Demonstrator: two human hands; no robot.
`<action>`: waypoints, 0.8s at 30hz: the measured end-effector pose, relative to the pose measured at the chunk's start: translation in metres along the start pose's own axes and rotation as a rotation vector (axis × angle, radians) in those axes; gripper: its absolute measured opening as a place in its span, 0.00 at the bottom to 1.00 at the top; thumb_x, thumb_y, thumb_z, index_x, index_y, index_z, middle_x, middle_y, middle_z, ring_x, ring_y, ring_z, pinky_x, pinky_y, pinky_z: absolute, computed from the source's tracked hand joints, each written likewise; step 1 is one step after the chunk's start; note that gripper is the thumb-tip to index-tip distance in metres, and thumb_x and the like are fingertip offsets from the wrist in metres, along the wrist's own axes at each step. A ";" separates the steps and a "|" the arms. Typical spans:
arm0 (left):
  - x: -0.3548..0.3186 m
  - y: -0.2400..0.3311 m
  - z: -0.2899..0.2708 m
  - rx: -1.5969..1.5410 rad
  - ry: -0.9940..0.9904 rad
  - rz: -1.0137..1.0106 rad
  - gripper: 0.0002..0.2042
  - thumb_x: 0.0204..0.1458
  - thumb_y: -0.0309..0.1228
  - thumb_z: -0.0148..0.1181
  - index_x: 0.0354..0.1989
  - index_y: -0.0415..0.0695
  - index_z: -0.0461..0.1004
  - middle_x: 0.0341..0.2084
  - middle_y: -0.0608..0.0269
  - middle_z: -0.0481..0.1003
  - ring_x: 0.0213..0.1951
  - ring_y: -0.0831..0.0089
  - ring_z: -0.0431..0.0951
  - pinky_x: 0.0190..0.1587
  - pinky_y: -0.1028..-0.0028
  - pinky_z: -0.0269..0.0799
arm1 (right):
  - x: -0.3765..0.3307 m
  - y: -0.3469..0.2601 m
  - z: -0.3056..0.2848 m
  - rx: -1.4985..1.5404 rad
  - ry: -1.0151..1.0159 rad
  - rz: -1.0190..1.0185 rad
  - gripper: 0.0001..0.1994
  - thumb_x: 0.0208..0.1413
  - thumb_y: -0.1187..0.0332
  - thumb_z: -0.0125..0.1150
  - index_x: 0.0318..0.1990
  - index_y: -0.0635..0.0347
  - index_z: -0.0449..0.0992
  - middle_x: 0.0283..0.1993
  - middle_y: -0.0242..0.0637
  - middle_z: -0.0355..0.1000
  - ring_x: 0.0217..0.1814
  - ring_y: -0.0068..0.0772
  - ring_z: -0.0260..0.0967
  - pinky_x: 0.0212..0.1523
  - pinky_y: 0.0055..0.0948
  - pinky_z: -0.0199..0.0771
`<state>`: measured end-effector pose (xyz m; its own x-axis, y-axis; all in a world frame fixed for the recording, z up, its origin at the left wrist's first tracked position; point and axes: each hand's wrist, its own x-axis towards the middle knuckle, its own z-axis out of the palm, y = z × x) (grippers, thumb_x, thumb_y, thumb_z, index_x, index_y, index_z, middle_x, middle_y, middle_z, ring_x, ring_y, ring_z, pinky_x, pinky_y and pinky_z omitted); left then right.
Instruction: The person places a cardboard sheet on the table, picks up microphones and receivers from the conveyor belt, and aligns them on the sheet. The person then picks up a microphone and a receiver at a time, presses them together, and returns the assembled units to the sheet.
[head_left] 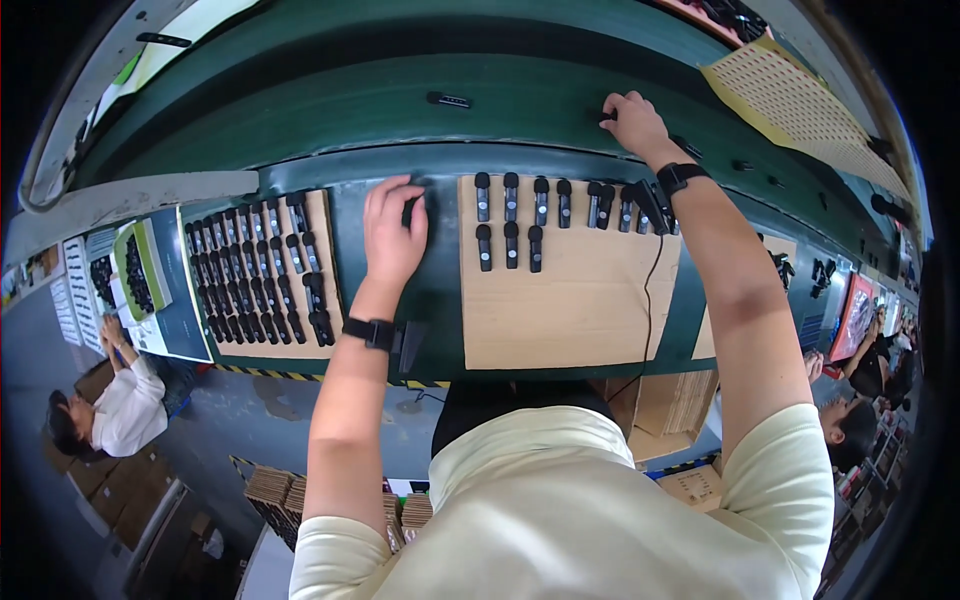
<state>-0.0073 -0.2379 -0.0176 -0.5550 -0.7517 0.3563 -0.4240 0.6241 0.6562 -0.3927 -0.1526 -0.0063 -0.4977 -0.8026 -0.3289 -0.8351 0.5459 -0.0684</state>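
My left hand (394,235) is closed over the green bench between two cardboard sheets. A small black clip-on microphone (409,211) shows between its thumb and fingers. Stretched far forward, my right hand (634,124) pinches a small black piece at the green conveyor belt (540,95); the fingers mostly cover it, and it looks like another such microphone. Below, black microphones with rounded heads (511,197) stand in two rows on a cardboard sheet (560,310). A black corded device (650,207) lies by the row's right end, under my right forearm.
A fuller cardboard sheet (270,349) of microphones lies at left. One microphone (450,100) sits on the belt, with several black pieces (743,165) farther right. A yellow perforated board (790,95) hangs at far right. One person (125,405) sits at left; others are at right.
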 end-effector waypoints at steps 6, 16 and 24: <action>0.069 -0.022 0.028 0.058 0.009 0.076 0.10 0.47 0.24 0.63 0.39 0.42 0.75 0.44 0.55 0.74 0.49 0.54 0.72 0.53 0.61 0.69 | -0.052 -0.019 -0.033 0.315 0.109 -0.213 0.12 0.53 0.68 0.65 0.43 0.60 0.72 0.43 0.42 0.74 0.47 0.46 0.72 0.47 0.40 0.73; 0.123 -0.060 0.057 0.356 -0.199 -0.022 0.13 0.48 0.29 0.63 0.43 0.45 0.75 0.45 0.54 0.74 0.50 0.54 0.72 0.53 0.60 0.70 | -0.257 -0.021 -0.058 0.634 0.302 -0.242 0.10 0.51 0.79 0.64 0.41 0.63 0.75 0.39 0.41 0.71 0.41 0.38 0.70 0.45 0.28 0.70; 0.083 -0.027 0.032 0.019 -0.143 -0.237 0.11 0.51 0.28 0.63 0.43 0.44 0.74 0.34 0.55 0.78 0.37 0.57 0.78 0.44 0.64 0.73 | -0.318 -0.023 -0.046 0.980 0.213 0.033 0.12 0.53 0.81 0.62 0.45 0.64 0.73 0.40 0.35 0.71 0.44 0.27 0.68 0.48 0.24 0.67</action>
<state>-0.0641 -0.3102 -0.0270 -0.5335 -0.8403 0.0963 -0.5663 0.4394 0.6973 -0.2256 0.0790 0.1431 -0.6288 -0.7574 -0.1760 -0.3061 0.4492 -0.8394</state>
